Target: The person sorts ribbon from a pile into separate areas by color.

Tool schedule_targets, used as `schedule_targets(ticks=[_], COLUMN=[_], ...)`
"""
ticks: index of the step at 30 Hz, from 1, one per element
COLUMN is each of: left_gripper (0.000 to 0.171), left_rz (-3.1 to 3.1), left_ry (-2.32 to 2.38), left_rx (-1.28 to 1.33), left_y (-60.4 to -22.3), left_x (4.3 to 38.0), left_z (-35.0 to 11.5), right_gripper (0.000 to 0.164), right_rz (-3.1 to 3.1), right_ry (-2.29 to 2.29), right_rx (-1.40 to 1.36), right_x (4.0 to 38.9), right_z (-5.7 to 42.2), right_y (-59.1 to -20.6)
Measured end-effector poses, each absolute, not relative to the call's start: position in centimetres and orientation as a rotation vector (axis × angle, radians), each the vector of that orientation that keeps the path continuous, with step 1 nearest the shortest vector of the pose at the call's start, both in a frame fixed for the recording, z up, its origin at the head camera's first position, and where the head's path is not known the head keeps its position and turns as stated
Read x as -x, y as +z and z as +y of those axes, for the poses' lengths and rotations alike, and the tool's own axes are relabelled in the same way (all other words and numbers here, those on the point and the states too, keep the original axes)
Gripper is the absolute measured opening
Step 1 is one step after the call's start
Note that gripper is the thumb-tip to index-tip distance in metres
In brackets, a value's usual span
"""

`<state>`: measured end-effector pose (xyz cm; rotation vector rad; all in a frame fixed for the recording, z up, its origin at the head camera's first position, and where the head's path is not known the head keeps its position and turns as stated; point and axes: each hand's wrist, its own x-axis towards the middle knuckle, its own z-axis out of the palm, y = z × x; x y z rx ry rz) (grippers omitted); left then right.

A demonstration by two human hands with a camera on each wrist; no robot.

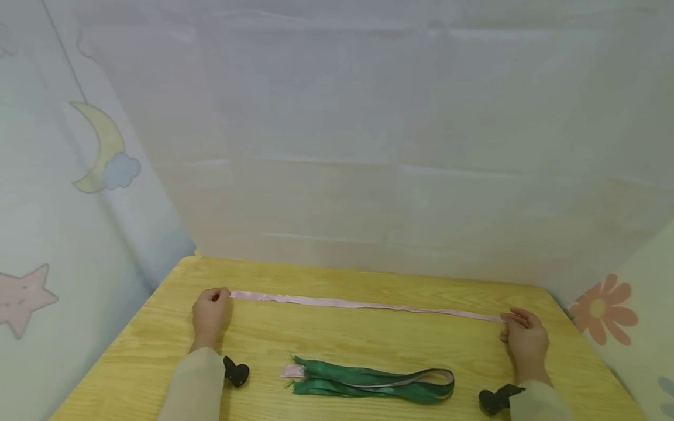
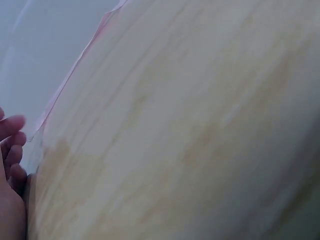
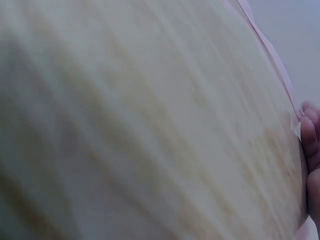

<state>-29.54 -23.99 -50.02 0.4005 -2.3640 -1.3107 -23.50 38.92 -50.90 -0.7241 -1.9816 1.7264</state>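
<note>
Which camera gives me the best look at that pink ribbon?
The head view: it shows the pink ribbon stretched between the left hand and right hand. Each wrist view catches mainly a thin strip of it, seen at a slant, running from near that hand to the picture's top edge.

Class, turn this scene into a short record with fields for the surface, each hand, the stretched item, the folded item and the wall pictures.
Surface: wooden table
Left hand: pinches one end of the pink ribbon
Right hand: pinches the other end
Stretched item: pink ribbon, drawn out between both hands, twisted in places
Folded item: green ribbon, nearer the person, looped at its right end
Wall pictures: moon, star, flower
</note>
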Motion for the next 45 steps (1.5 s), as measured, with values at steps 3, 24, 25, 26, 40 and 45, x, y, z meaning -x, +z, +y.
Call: schedule_targets(ticks=[3,24,25,26,40,45], left_gripper=[0.045,0.038,0.039,0.04,0.045,0.042], left_rz=[-2.482,-2.677,-2.694,-2.7,-2.637,-2.645], left_ry=[-1.135,-0.939,-0.927,-0.922,-0.949,-0.967], left_rx=[-0.332,-0.306,-0.32,-0.338,-0.414,-0.396], left_y=[-50.1,-50.4,-50.4,-50.4,-49.8,-49.7], left_x=[29.8,30.2,30.3,30.3,30.2,30.1], left_z=[-24.1,-23.5,-23.5,-23.5,-23.5,-24.3], right_gripper=[0.038,0.045,0.044,0.044,0.047,0.047], right_rz=[-2.075,-2.333,-2.345,-2.358,-2.481,-2.491], right_ry=[1.714,1.323,1.312,1.299,1.143,1.148], right_rx=[0.683,0.698,0.708,0.719,0.805,0.822], right_x=[23.7,23.9,23.9,23.9,23.6,22.9], right_z=[38.8,38.8,38.8,38.7,38.9,38.0], right_y=[-50.9,-50.8,-50.8,-50.8,-50.3,-50.3])
